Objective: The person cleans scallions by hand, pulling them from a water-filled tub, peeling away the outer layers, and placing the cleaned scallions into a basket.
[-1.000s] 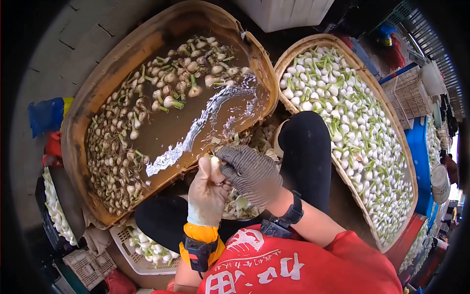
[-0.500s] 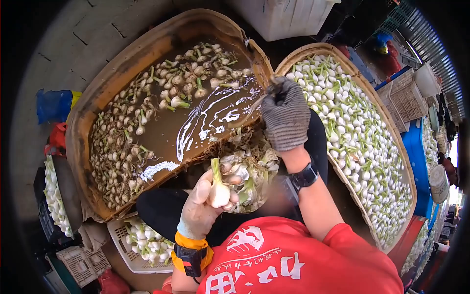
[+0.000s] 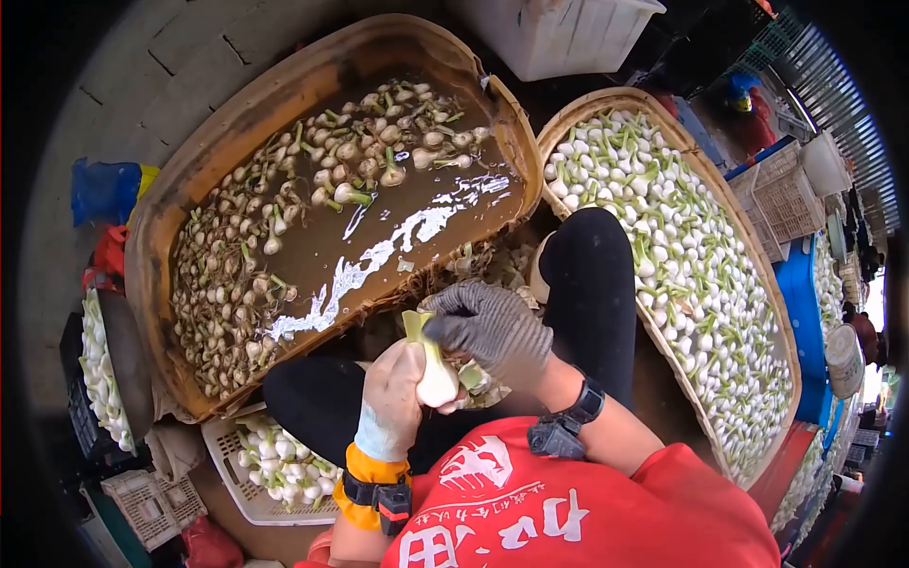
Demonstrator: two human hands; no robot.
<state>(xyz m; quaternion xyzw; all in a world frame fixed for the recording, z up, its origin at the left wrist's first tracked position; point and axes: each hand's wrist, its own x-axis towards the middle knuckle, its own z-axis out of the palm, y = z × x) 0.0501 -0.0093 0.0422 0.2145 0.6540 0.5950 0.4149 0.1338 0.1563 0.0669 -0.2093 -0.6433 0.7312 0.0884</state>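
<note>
A white bulb with a short green stem (image 3: pixel 437 381) rests in my left hand (image 3: pixel 393 383), whose pale gloved fingers are wrapped round it. My right hand (image 3: pixel 492 329), in a grey striped glove, is closed at the stem end, its fingertips touching the green part. Whether a loose layer is pinched there is hidden. Beyond my hands, a brown tub (image 3: pixel 156 275) holds murky water and several unpeeled bulbs. Peelings (image 3: pixel 485 260) lie between the tub and my knees.
At the right, a wide tub (image 3: pixel 694 159) holds white bulbs with green stems. A white basket of bulbs (image 3: pixel 248 506) sits at the lower left. A white bin (image 3: pixel 568 43) stands at the top, and crates (image 3: pixel 781 194) are stacked at the right.
My right hand has come back from the tub's edge to the bulb's stem. My left hand still holds the bulb, turned slightly. The water's ripples have changed shape.
</note>
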